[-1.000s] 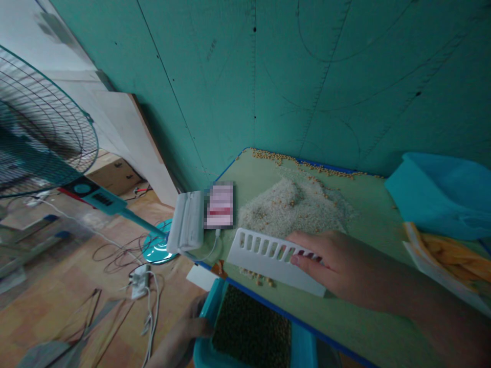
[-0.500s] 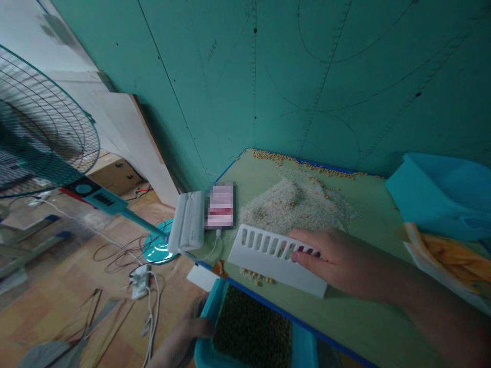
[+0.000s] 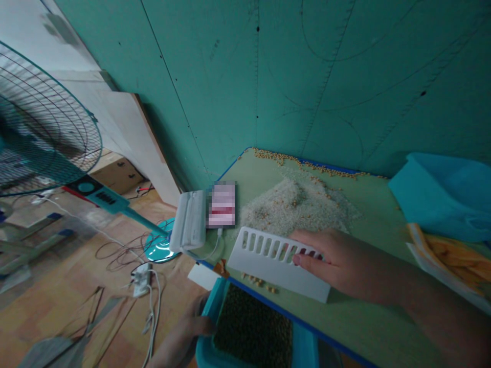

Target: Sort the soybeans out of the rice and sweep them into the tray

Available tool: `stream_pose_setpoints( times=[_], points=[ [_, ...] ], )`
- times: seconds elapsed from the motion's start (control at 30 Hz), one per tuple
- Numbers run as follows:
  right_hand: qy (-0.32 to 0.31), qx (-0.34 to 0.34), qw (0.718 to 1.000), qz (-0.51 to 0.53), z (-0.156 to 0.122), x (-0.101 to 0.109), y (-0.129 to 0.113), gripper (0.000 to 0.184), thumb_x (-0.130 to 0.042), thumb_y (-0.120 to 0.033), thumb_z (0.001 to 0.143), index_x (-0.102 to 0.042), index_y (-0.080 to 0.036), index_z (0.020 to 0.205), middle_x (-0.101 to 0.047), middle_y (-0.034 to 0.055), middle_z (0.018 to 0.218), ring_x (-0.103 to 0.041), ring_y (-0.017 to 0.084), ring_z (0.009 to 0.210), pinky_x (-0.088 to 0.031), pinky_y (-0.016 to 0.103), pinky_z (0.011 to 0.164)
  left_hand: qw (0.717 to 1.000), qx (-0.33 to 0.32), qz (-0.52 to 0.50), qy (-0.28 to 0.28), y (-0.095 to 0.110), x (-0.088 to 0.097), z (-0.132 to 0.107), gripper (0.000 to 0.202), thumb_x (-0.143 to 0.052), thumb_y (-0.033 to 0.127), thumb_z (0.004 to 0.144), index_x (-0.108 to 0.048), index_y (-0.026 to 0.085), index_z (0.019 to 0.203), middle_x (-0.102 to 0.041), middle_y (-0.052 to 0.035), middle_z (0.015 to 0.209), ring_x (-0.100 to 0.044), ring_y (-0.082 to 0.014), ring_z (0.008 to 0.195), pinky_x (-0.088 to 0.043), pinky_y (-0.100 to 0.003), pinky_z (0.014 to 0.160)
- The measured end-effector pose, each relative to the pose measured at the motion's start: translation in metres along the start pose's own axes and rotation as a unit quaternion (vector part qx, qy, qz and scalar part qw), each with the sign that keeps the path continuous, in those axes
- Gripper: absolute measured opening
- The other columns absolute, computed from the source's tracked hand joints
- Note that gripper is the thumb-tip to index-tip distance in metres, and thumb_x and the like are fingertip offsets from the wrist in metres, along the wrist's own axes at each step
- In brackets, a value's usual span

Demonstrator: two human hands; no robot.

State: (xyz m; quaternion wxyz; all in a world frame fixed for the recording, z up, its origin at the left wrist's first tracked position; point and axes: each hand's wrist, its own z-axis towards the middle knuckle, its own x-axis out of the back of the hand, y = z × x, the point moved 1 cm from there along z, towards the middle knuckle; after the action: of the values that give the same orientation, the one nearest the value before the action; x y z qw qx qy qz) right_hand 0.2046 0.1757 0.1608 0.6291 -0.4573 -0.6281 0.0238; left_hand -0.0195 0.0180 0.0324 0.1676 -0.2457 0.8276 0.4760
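My right hand [image 3: 337,260] grips a white slotted plastic board [image 3: 274,260], held on edge on the green table [image 3: 353,317] near its front edge. A few yellow beans [image 3: 259,282] lie between the board and the table's blue rim. Behind the board spreads a pile of white rice mixed with beans [image 3: 299,204]. Below the table edge, my left hand [image 3: 187,332] holds the rim of a teal bin [image 3: 253,332] filled with dark green beans.
A phone [image 3: 221,204] and a white power bank [image 3: 188,221] with a cable lie at the table's left corner. A blue bag [image 3: 445,194] and a yellow packet [image 3: 448,255] sit at the right. A standing fan [image 3: 42,148] and cables [image 3: 141,276] are on the wooden floor.
The board and my right hand have slid slightly toward the table's front edge, pushing the few beans nearer the rim. My left hand keeps the bin in place.
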Motion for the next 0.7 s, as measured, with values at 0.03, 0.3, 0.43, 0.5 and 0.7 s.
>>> stream_pose_setpoints(
  times=[0.03, 0.3, 0.43, 0.5, 0.7],
  points=[
    [-0.003, 0.000, 1.000, 0.000, 0.0003, -0.0001, 0.0001, 0.013, -0.044, -0.027, 0.087, -0.055, -0.019, 0.084, -0.061, 0.0013, 0.070, -0.054, 0.014, 0.064, -0.028, 0.023, 0.052, 1.000, -0.001, -0.005, 0.000, -0.0002, -0.0012, 0.0002, 0.037, -0.057, 0.003, 0.045, -0.074, 0.020, 0.074, -0.074, 0.0004, 0.059, -0.068, -0.0268, 0.071, -0.053, -0.034, 0.063],
    [-0.013, -0.005, 1.000, -0.002, 0.0022, -0.0027, 0.0021, 0.014, -0.043, -0.029, 0.088, -0.054, -0.020, 0.084, -0.060, 0.0005, 0.070, -0.054, 0.013, 0.064, -0.028, 0.023, 0.051, 1.000, 0.008, 0.001, -0.030, -0.0069, 0.0040, 0.0015, 0.046, -0.059, 0.006, 0.047, -0.072, 0.018, 0.089, -0.075, -0.0037, 0.075, -0.067, -0.0283, 0.079, -0.052, -0.033, 0.063],
    [-0.018, -0.003, 1.000, 0.002, 0.0018, -0.0026, 0.0006, 0.014, -0.042, -0.028, 0.088, -0.054, -0.020, 0.084, -0.060, 0.0004, 0.070, -0.053, 0.013, 0.064, -0.028, 0.023, 0.052, 1.000, 0.001, -0.002, 0.000, -0.0059, 0.0037, 0.0004, 0.038, -0.059, 0.006, 0.047, -0.074, 0.019, 0.079, -0.075, -0.0026, 0.071, -0.067, -0.0269, 0.073, -0.050, -0.027, 0.049],
    [-0.017, -0.003, 1.000, 0.001, 0.0016, -0.0022, -0.0002, 0.014, -0.043, -0.028, 0.088, -0.054, -0.020, 0.084, -0.060, 0.0007, 0.071, -0.053, 0.013, 0.064, -0.028, 0.023, 0.052, 1.000, 0.005, -0.004, 0.010, -0.0040, 0.0019, -0.0005, 0.036, -0.059, 0.005, 0.046, -0.074, 0.019, 0.075, -0.075, -0.0024, 0.069, -0.067, -0.0270, 0.073, -0.049, -0.026, 0.047],
    [-0.023, -0.005, 1.000, -0.002, 0.0004, -0.0025, -0.0005, 0.014, -0.043, -0.028, 0.088, -0.054, -0.020, 0.084, -0.060, 0.0001, 0.069, -0.053, 0.013, 0.063, -0.027, 0.023, 0.051, 0.999, 0.016, 0.000, -0.038, -0.0030, 0.0028, 0.0007, 0.052, -0.058, 0.004, 0.048, -0.071, 0.018, 0.096, -0.076, -0.0047, 0.079, -0.067, -0.0295, 0.081, -0.052, -0.034, 0.064]
  ],
)
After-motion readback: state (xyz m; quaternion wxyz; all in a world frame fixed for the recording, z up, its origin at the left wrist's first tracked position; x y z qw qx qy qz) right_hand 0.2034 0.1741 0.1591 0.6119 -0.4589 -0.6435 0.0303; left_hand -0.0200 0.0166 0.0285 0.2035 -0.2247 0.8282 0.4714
